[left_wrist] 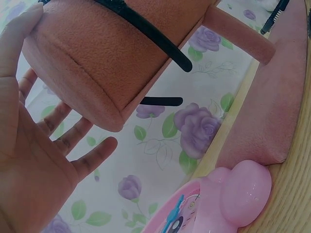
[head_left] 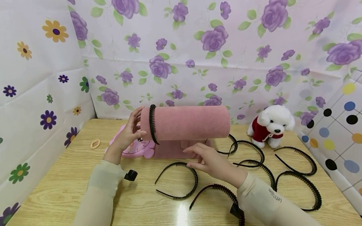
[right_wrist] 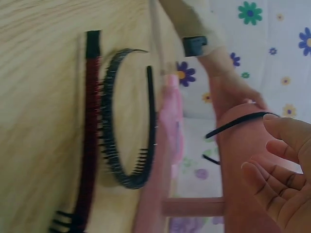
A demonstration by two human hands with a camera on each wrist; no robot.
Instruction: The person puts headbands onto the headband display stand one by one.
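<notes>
A pink plush headband stand [head_left: 186, 122] has a horizontal roll raised on a post above a flat base. A black headband [head_left: 152, 125] sits around the roll near its left end, its tips hanging below. My left hand [head_left: 127, 133] grips that end of the roll, thumb in front and fingers behind. In front of the stand's base hovers my right hand [head_left: 212, 163], its relaxed fingers holding nothing. Below it on the table lie a black toothed headband [head_left: 195, 180] and a dark red headband [head_left: 224, 188]. The right wrist view is slightly blurred.
Several more black headbands [head_left: 314, 188] lie on the wooden table [head_left: 56, 182] at the right. A white plush dog [head_left: 275, 121] in red sits behind them. A pink toy clock [head_left: 138, 149] stands left of the base, and a beige ring-shaped item [head_left: 95, 143] lies further left.
</notes>
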